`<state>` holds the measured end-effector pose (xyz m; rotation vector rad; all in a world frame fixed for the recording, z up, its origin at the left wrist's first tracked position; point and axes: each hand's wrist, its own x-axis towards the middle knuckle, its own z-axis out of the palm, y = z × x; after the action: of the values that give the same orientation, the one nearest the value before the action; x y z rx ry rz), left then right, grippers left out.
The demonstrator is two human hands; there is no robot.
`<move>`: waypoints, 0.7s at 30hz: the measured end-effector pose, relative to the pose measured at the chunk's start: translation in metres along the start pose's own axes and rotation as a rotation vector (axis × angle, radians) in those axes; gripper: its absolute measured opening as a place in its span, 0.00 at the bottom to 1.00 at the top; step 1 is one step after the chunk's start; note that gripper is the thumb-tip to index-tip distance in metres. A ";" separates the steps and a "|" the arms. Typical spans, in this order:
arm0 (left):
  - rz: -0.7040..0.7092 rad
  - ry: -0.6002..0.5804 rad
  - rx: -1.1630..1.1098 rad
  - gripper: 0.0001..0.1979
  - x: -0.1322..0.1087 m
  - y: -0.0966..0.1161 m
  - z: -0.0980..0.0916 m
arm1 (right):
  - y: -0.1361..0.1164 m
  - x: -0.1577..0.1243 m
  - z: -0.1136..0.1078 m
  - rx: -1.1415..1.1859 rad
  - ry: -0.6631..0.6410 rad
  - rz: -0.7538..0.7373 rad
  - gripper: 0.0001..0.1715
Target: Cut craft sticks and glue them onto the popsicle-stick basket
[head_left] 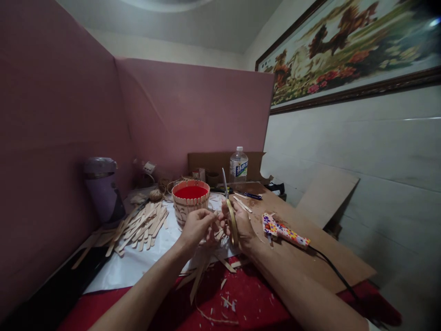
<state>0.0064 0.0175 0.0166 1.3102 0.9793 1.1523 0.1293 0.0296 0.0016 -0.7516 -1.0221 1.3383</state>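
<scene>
My right hand [243,227] is closed around a pair of scissors [233,223] with gold-coloured handles, the blades pointing up and away from me. Close beside it, my left hand [198,227] is pinched, fingertips almost meeting those of the right. A thin bit of what looks like twine [217,214] shows at the fingertips, though the fingers partly hide it. Just beyond my left hand stands a round basket [181,209] sided with wooden craft sticks and lined in bright red. Cut stick pieces [225,264] lie below my hands.
Left of the basket are a heap of craft sticks [148,225], a ball of twine [155,195] and a purple flask [105,193]. On the right, a flower-patterned glue gun [285,233] with a black cord lies on brown board [330,264]. Behind are a utility knife [252,196] and a bottle [239,166].
</scene>
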 end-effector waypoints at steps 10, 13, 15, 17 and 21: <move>0.101 0.036 -0.174 0.13 -0.002 0.006 -0.001 | -0.017 -0.041 0.001 -0.056 -0.023 0.327 0.39; 0.132 0.026 -0.206 0.14 -0.002 0.006 -0.001 | -0.019 -0.057 0.003 -0.009 -0.036 0.304 0.37; 0.142 0.018 -0.209 0.15 -0.002 0.007 -0.002 | -0.019 -0.065 0.003 -0.019 -0.064 0.285 0.35; 0.144 0.014 -0.202 0.16 -0.003 0.008 -0.002 | -0.018 -0.069 0.003 -0.099 -0.094 0.267 0.33; 0.161 0.004 -0.195 0.17 -0.004 0.012 -0.002 | -0.016 -0.071 0.005 -0.238 -0.114 0.215 0.31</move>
<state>0.0027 0.0128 0.0281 1.2459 0.7545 1.3384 0.1355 -0.0428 0.0066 -0.9952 -1.2329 1.4718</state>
